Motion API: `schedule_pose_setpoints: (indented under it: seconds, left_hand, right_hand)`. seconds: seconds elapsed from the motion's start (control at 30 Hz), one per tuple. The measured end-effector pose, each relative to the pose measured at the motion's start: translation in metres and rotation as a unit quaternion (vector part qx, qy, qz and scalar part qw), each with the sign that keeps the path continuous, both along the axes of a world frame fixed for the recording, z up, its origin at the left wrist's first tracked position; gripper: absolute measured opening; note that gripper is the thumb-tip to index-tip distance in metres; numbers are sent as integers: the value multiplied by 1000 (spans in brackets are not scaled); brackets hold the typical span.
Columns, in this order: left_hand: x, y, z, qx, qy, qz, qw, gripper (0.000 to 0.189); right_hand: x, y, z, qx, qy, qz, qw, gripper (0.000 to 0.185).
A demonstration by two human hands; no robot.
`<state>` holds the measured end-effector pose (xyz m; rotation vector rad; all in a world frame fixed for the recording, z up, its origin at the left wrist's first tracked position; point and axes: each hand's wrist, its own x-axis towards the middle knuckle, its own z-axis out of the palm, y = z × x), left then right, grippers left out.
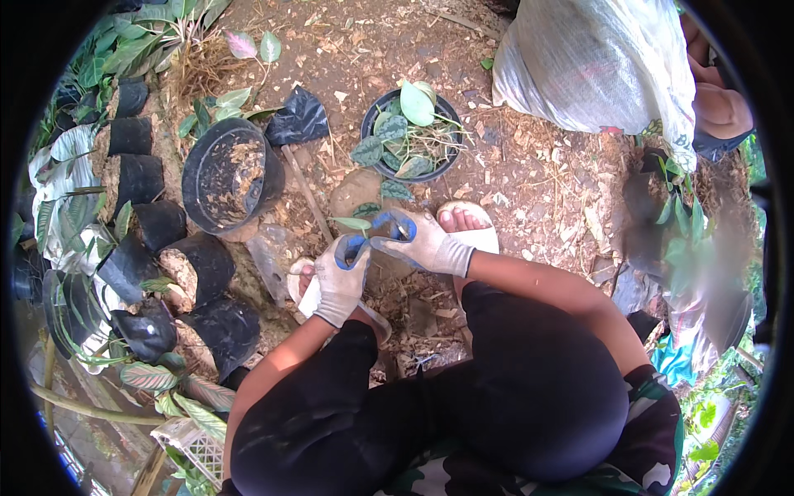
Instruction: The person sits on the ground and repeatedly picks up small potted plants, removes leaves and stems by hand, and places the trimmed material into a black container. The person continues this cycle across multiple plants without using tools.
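Note:
Both my hands wear pale knit work gloves with blue coating on the palm side. In my left hand (343, 271), thumb and fingers pinch a small leaf cutting (352, 223) whose green blade points up and left. My right hand (419, 240) meets it from the right, thumb tip at the stem, fingers curled. Something small and thin shows inside those curled fingers, too small to name. Just beyond the hands lie loose dark mottled leaves (396, 190) near a rounded stone (356, 193). Past them stands a black plastic pot (454, 115) filled with leafy cuttings and pale roots or stems.
A larger black pot (208, 180) leans at left beside a stick (307, 192) and a black plastic piece (299, 118). Several soil-filled black grow bags (208, 266) line the left. A white woven sack (589, 68) stands upper right, with another person's bent leg (719, 111) beside it.

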<state>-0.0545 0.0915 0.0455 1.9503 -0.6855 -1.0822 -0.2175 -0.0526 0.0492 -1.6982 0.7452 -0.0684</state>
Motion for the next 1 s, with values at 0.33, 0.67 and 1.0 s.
schedule_pose_setpoints:
  seconds: [0.33, 0.67, 1.0]
  left_hand:
    - [7, -43, 12, 2, -143, -72, 987, 43]
    - [34, -28, -28, -27, -365, -257, 895, 27]
    - [-2, 0, -4, -168, -398, -305, 849, 33]
  right_hand:
    - [17, -73, 54, 10, 20, -265, 964, 33]
    - [-9, -25, 35, -211, 243, 85, 943, 46]
    - [-8, -16, -16, -133, 171, 68, 974, 43]
